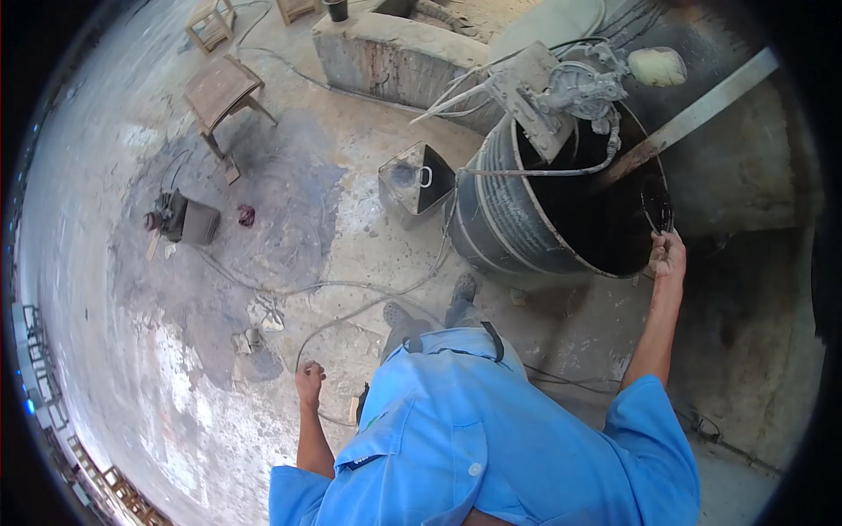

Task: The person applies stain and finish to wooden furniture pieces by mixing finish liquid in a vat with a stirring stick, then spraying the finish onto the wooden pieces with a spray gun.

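A large dark metal drum (495,206) with ribbed sides stands in front of me, dark inside. At its right rim my right hand (668,255) is closed on a dark, wet-looking looped thing (656,206) that overlaps the drum's mouth. The kind of thing it is cannot be made out. My left hand (310,383) hangs low at my left side, fingers loosely curled and apart, with nothing visible in them. A thin hose (338,320) on the floor runs past it in this view. Across the drum's opening leans a long flat bar (702,110).
A grimy pump-like machine (579,92) with hoses sits over the drum's far rim. Left of the drum is a square metal can (417,188) with a handle. Further left are a wooden stool (224,92) and a dark container (193,217). A concrete block (377,66) stands behind.
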`<action>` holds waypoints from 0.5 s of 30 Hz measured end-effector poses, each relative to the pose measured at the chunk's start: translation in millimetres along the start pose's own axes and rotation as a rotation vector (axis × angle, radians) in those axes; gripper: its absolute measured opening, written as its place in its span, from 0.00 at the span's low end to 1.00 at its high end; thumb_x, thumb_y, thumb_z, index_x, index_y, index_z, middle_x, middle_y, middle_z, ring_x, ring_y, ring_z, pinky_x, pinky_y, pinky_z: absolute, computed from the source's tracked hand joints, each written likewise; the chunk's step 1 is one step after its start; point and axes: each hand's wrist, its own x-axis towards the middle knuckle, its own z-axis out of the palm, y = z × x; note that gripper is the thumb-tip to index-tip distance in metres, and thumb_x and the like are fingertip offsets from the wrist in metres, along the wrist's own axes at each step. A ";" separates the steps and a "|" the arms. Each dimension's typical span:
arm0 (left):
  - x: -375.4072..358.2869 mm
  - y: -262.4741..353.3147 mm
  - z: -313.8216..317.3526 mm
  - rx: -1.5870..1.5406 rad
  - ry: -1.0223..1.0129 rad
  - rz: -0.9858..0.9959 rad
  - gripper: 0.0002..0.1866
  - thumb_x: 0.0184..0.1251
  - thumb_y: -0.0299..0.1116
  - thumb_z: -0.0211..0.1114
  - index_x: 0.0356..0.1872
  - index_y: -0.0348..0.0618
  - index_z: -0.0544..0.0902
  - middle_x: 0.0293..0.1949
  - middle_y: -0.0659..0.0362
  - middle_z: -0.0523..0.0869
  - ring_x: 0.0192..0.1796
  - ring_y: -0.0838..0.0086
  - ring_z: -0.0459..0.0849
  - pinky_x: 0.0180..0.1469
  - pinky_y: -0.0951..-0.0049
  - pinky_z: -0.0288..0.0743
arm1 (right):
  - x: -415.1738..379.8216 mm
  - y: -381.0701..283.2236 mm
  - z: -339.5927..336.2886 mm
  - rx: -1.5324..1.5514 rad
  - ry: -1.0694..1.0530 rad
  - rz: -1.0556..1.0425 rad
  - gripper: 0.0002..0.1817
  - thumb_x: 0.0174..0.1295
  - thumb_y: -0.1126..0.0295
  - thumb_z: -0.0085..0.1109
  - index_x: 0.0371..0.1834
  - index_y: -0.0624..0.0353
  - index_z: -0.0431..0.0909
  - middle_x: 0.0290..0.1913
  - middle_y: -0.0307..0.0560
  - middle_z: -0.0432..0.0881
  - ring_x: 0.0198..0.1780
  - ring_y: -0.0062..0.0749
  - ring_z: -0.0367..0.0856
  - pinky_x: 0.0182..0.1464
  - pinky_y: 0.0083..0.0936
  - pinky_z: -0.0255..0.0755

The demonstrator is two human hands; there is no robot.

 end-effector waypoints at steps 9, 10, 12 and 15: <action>-39.1 -40.9 -7.6 -0.041 0.074 -0.223 0.15 0.65 0.40 0.60 0.47 0.42 0.80 0.34 0.57 0.86 0.30 0.74 0.84 0.25 0.76 0.69 | -53.4 -25.5 66.0 -0.081 -0.222 0.015 0.10 0.65 0.78 0.51 0.48 0.57 0.73 0.30 0.46 0.82 0.22 0.16 0.80 0.14 0.07 0.69; -45.4 -46.9 -5.3 -0.027 0.043 -0.263 0.16 0.66 0.41 0.60 0.49 0.43 0.79 0.37 0.56 0.86 0.33 0.73 0.85 0.28 0.73 0.71 | -61.7 -27.9 77.3 -0.075 -0.255 0.020 0.12 0.64 0.78 0.51 0.50 0.57 0.74 0.30 0.46 0.82 0.22 0.16 0.80 0.14 0.07 0.69; -55.2 -60.4 -2.8 -0.023 -0.010 -0.323 0.18 0.67 0.43 0.59 0.52 0.46 0.78 0.41 0.56 0.86 0.38 0.70 0.85 0.36 0.67 0.74 | -70.6 -33.0 94.5 -0.058 -0.359 0.036 0.14 0.65 0.78 0.51 0.53 0.57 0.73 0.30 0.46 0.81 0.22 0.16 0.79 0.14 0.06 0.69; -68.7 -70.8 -1.4 -0.091 0.020 -0.355 0.18 0.67 0.43 0.60 0.53 0.46 0.77 0.42 0.56 0.86 0.39 0.70 0.85 0.37 0.66 0.74 | -92.5 -35.5 138.9 -0.070 -0.435 0.043 0.14 0.66 0.78 0.51 0.54 0.58 0.73 0.30 0.46 0.81 0.22 0.16 0.78 0.14 0.06 0.68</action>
